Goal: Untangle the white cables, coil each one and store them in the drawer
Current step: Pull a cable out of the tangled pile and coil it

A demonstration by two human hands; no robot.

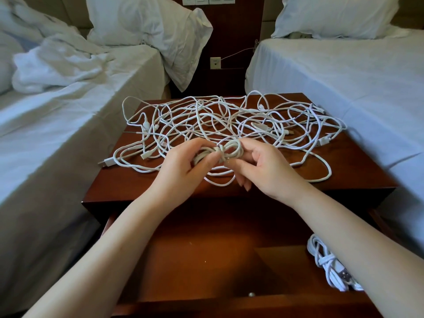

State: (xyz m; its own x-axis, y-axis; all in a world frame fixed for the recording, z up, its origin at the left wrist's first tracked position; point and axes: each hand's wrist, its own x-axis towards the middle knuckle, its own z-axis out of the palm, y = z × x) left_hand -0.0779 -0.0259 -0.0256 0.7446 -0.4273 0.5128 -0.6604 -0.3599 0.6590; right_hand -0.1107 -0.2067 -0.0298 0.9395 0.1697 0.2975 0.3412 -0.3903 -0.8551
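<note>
At frame centre, a small coiled cable point(218, 152) gripped between left hand point(181, 164) and right hand point(263, 166), fingers of both curled round its wrapped waist. Probably light, limp and smooth; best held at that waist, lest loops spring open. Behind, tangle of white cables point(229, 120) spread over nightstand point(252, 187). Lower right, another bundle point(330, 262) in open drawer point(206, 244). No readable writing or brand.
</note>
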